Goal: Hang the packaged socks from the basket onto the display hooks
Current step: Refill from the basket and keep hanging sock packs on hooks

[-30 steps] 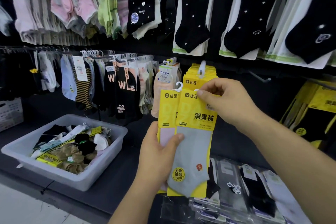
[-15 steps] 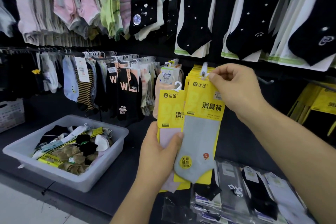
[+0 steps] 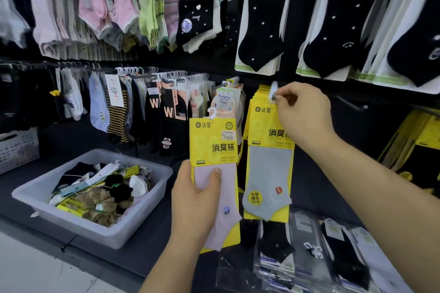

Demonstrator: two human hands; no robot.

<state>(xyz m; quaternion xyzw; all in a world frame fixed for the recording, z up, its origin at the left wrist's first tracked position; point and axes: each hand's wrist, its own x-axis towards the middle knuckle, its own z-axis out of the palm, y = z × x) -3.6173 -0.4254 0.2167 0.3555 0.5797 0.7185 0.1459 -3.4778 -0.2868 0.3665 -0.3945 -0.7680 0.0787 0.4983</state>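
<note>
A yellow-carded packet with a grey ankle sock (image 3: 266, 169) hangs upright at centre right, in front of a stack of matching yellow packets (image 3: 258, 95) on the dark display wall. The right hand (image 3: 304, 114) reaches in from the right and pinches the packet's white plastic hanger (image 3: 273, 87) between thumb and forefinger, with the other fingers curled. Whether the hanger is already over a hook cannot be told. Just left of it and nearer, the left hand (image 3: 195, 202) holds a second yellow packet with a pale pink sock (image 3: 214, 135) upright. The thumb presses across the front of the sock, and the other fingers are hidden behind the card. Its white hanger stands free at the top. Further left on the dark shelf sits a pale plastic basket (image 3: 102, 233) with a jumble of packaged and loose socks. A far rail carries striped and dark socks (image 3: 119, 114), black dotted socks (image 3: 262, 31) hang above, and flat sock packets (image 3: 309, 245) lie at the near right.
</note>
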